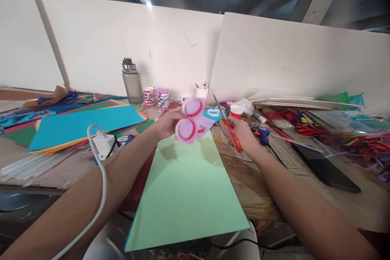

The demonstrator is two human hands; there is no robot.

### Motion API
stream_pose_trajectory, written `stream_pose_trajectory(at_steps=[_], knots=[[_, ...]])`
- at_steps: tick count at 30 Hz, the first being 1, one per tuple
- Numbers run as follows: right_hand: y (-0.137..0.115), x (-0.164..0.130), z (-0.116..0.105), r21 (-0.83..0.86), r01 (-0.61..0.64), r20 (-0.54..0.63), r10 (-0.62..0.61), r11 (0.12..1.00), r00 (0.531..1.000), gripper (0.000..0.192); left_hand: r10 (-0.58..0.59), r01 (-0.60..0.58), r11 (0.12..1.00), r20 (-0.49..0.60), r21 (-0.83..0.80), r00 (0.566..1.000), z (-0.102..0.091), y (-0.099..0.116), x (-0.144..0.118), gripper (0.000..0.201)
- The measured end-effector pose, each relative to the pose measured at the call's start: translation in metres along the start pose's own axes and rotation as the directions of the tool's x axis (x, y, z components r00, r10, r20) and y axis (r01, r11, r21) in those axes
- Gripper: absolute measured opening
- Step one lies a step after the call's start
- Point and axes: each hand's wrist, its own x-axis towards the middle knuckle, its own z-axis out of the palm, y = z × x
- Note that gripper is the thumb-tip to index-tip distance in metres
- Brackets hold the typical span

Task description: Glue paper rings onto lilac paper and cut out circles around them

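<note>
Item: lilac paper piece bearing two round discs ringed in red (190, 122), centre of the frame, held in the air above the near end of a pale green card sheet (185, 191).

Held by: left hand (166, 124), fingers curled on the piece's left edge, thumb side hidden behind the paper.

Companion tool: red-handled scissors (230, 128), just right of centre, in the right hand (242, 134); fingers closed about the handles, blades pointing up and left, near the paper but apart from it.

Handling, as judged: very light, thin and floppy; creases and tears easily; the discs look stiffer than the lilac margin. Best gripped at an edge near a disc, where it should bend least.

Surroundings: white charger with cable (103, 144) at left; blue card sheet (82, 124) upper left; grey water bottle (131, 81) against the white back board (122, 44); red paper cup (236, 111) right of centre.
</note>
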Motion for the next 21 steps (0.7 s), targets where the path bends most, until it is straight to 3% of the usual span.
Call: stream_pose_trajectory(at_steps=[3,5,7,9,11,14,17,21], knots=[[0.001,0.001,0.000,0.000,-0.026,0.008,0.026,1.000,1.000,0.023,-0.213,0.145,0.938,0.197,0.314,0.957,0.004,-0.003,-0.007,0.030],[-0.001,0.001,-0.001,-0.036,-0.030,0.033,0.031,0.999,0.999,0.022,-0.328,0.171,0.851,0.249,0.496,0.911,0.004,-0.007,-0.008,0.036],[-0.003,0.001,-0.001,-0.079,-0.025,0.055,0.029,0.997,0.998,0.020,-0.364,0.154,0.783,0.243,0.603,0.899,0.002,-0.010,-0.006,0.040],[-0.004,0.001,-0.001,-0.131,-0.014,0.061,0.022,0.991,0.998,0.018,-0.254,0.092,0.727,0.142,0.680,0.957,-0.002,-0.014,-0.001,0.040],[-0.005,0.001,-0.001,-0.197,-0.004,0.045,0.013,0.980,0.999,0.017,0.003,0.024,0.611,-0.033,0.791,0.999,-0.008,-0.017,0.006,0.037],[-0.004,0.002,0.000,-0.263,-0.009,0.035,0.019,0.965,0.999,0.019,0.268,0.101,0.409,-0.226,0.907,0.937,-0.017,-0.024,0.014,0.025],[-0.005,0.002,0.002,-0.284,-0.043,0.048,0.059,0.958,0.997,0.024,0.304,0.165,0.258,-0.242,0.952,0.921,-0.021,-0.033,0.018,0.037],[-0.009,0.000,0.002,-0.298,-0.028,0.054,0.046,0.954,0.997,0.027,0.176,0.240,0.034,-0.242,0.970,0.954,-0.017,-0.041,0.020,0.066]])
